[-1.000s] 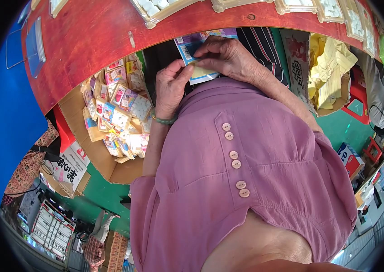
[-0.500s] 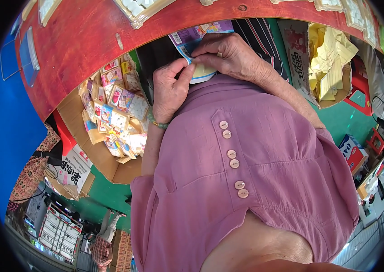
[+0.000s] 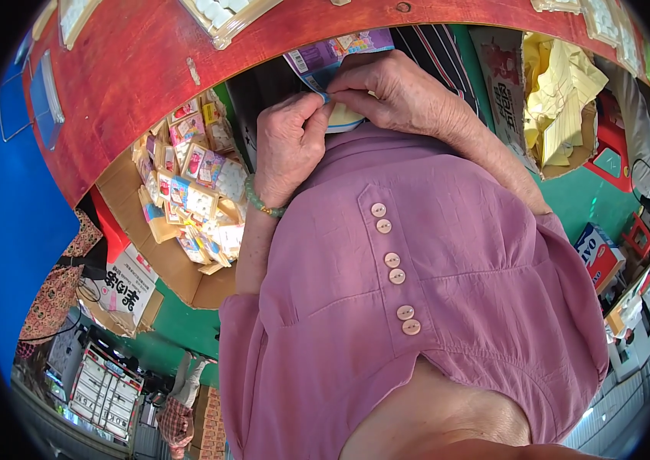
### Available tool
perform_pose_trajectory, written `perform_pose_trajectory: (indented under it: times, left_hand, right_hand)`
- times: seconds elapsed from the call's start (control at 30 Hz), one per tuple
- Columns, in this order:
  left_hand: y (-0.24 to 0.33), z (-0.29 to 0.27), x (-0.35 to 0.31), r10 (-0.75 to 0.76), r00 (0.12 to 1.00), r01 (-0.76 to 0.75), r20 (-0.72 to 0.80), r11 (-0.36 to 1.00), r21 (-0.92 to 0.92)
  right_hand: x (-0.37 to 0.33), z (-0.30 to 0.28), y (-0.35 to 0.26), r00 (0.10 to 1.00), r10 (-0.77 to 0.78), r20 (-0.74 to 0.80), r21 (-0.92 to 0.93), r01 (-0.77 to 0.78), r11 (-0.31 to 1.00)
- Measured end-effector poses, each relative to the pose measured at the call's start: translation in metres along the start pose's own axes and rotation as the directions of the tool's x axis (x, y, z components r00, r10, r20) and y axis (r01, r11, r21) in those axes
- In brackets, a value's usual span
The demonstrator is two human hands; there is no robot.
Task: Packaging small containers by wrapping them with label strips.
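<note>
Currently, hands pinch printed card beside a carton of packets.

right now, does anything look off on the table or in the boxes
Minor things: the table has a pale patch breaking its red surface, perhaps worn paint. Yellow paper sticks up crumpled from the right box. Packs in the left box lie jumbled at odd angles.

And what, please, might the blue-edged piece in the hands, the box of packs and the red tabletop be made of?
Blue-edged piece: perhaps smooth paper or plastic film, being thin and coloured.
Box of packs: seemingly matte cardboard, plain brown.
Red tabletop: likely stained or painted wood, slightly glossy, with a knot-like mark.
</note>
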State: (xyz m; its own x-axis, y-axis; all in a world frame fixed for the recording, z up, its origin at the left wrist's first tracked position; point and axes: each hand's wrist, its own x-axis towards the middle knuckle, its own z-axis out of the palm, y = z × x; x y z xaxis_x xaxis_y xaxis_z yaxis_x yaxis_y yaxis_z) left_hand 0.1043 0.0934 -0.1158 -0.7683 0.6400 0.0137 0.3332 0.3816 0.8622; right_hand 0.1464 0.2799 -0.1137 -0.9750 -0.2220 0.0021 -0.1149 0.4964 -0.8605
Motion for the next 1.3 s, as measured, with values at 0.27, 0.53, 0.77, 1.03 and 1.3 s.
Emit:
perform_pose_trajectory:
  times: [0.27, 0.53, 0.77, 1.03, 1.3]
  left_hand:
    - [0.000, 0.003, -0.003, -0.055, 0.998, 0.055, 0.005, 0.998, -0.031]
    - [0.001, -0.001, -0.003, -0.180, 0.979, 0.197, 0.094, 0.957, -0.213]
    - [0.005, -0.005, 0.001, -0.151, 0.976, 0.180, 0.155, 0.964, -0.198]
    - [0.010, -0.004, 0.001, -0.052, 0.987, 0.062, 0.151, 0.996, -0.058]
    - [0.005, 0.000, 0.000, 0.012, 0.994, -0.011, 0.105, 1.000, -0.011]
  right_hand:
    - [-0.003, 0.007, 0.012, 0.999, 0.022, -0.040, 0.052, -0.020, 0.998]
    - [-0.006, 0.006, 0.015, 0.994, 0.106, 0.006, 0.229, -0.105, 0.968]
    - [-0.006, 0.001, 0.009, 0.990, 0.135, 0.044, 0.239, -0.141, 0.961]
    - [-0.003, -0.007, 0.000, 0.995, 0.054, 0.078, 0.118, -0.063, 0.991]
    - [-0.002, -0.003, -0.006, 0.999, 0.017, 0.043, 0.026, -0.018, 1.000]
